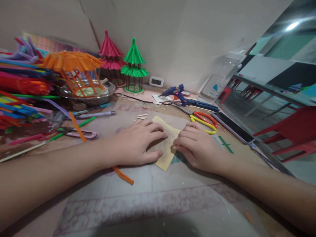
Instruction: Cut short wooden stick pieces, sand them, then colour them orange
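Note:
A piece of yellow paper (166,159) lies on the table sheet between my two hands, one corner pointing toward me. My left hand (142,143) rests flat over its left side, fingers stretched out and thumb apart. At the right edge of the paper, my right hand (197,144) has its fingers curled and thumb drawn in; whatever they may pinch is hidden. Several short pale sticks (142,116) lie just beyond my left fingers. An orange pipe cleaner (123,175) passes under my left forearm.
Scissors (203,122), a blue glue gun (176,93) and a phone (233,126) lie to the right. Bundled pipe cleaners (19,85) and an orange roofed model (74,62) in a metal bowl (108,90) crowd the left. Green (134,65) and pink (110,49) towers stand behind.

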Demonstrator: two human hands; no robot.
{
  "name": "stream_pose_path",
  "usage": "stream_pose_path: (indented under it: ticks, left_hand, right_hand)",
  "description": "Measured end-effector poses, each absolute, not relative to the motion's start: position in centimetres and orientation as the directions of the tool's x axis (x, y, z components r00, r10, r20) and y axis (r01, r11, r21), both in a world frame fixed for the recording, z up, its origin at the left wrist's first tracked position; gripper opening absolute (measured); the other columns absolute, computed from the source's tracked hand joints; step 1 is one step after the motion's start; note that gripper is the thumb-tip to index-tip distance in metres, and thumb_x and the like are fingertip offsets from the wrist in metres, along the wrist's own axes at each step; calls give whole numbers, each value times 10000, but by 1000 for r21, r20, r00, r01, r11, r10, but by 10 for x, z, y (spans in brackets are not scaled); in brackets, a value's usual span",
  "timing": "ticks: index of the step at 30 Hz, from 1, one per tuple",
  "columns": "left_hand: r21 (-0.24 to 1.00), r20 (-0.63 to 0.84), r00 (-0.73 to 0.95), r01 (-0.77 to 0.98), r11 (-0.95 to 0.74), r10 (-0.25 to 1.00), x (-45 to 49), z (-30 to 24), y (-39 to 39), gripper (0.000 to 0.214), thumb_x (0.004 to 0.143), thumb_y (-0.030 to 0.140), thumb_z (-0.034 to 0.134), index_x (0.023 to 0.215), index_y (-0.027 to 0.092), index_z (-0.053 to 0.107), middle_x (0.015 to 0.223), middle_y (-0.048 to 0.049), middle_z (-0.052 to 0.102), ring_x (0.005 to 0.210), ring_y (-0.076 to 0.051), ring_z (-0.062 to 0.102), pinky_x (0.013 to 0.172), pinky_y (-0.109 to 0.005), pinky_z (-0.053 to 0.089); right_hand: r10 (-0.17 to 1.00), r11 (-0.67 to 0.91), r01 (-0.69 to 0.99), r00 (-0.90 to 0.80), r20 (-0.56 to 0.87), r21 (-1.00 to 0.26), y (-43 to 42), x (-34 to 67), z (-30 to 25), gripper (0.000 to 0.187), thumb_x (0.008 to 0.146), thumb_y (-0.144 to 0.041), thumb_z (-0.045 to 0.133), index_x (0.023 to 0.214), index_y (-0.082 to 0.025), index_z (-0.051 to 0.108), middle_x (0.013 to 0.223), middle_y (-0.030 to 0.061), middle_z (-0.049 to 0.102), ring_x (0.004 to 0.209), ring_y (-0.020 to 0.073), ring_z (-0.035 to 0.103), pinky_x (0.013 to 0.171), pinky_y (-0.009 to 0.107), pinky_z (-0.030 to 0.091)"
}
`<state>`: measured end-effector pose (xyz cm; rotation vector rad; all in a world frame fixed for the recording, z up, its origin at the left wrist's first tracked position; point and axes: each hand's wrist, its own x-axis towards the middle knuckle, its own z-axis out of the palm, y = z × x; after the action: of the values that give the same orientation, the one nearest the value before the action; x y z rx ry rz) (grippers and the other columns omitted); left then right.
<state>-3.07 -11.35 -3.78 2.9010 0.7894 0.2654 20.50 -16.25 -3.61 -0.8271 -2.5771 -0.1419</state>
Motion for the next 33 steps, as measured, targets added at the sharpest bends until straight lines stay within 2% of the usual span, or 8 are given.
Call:
stream_pose_path:
  ticks: [4,8,13,17,21,25,29,33]
  left_hand:
    - [164,127,852,488,-858,508,-30,-38,-114,512,908,466,556,1336,191,620,1382,-118,592,1266,-351,507,1062,-544,406]
    - [159,132,850,489,-858,509,-31,-38,-114,500,911,463,548,1334,206,622,1380,-111,594,1254,-342,513,1061,-535,402]
    - [177,142,849,484,-857,509,-30,-38,-114,494,896,450,568,1320,204,630,1367,-110,606,1255,-340,518,1070,-521,396]
    - [171,132,845,495,-852,518,-30,-38,-113,497,898,443,564,1328,202,627,1374,-111,600,1253,-345,517,1065,-540,397]
    - [171,141,851,483,-859,506,-31,-39,-113,503,899,446,567,1330,195,625,1371,-114,599,1258,-341,515,1073,-535,393]
    - [168,161,844,487,-857,511,-32,-40,-113,503,893,452,571,1330,208,627,1366,-111,604,1249,-347,522,1055,-531,405]
    - [170,154,849,481,-860,506,-31,-40,-113,501,901,453,560,1328,199,626,1365,-114,604,1254,-337,520,1062,-532,403]
    - [163,151,841,497,-852,520,-30,-40,-113,498,896,434,562,1332,204,627,1364,-110,602,1258,-340,515,1072,-530,397]
  right_hand:
    - [528,834,543,-735,426,-96,-161,206,-37,180,973,-150,524,829,-148,631,745,33,651,722,168,540,800,362,388]
    - [540,811,584,-716,443,-44,-157,209,-39,199,965,-131,512,804,-151,627,714,30,644,705,176,528,785,373,369]
    - [527,836,538,-732,431,-109,-158,208,-38,180,978,-156,524,832,-153,631,748,29,660,723,166,553,803,362,381]
    - [554,805,591,-712,432,-59,-158,209,-39,191,977,-158,517,823,-156,629,719,30,647,709,177,531,778,371,366]
    - [526,840,527,-729,437,-131,-157,209,-40,183,985,-167,518,837,-157,625,751,30,662,722,164,554,815,366,387]
    - [559,806,586,-707,434,-83,-157,209,-39,189,979,-162,509,828,-168,622,728,27,656,719,178,545,795,375,371]
    - [520,846,514,-735,435,-143,-160,207,-36,169,984,-185,531,852,-164,635,752,29,666,721,161,565,836,365,396]
    - [535,812,583,-722,440,-30,-149,211,-38,220,977,-161,512,797,-163,639,710,35,658,698,176,567,810,394,386]
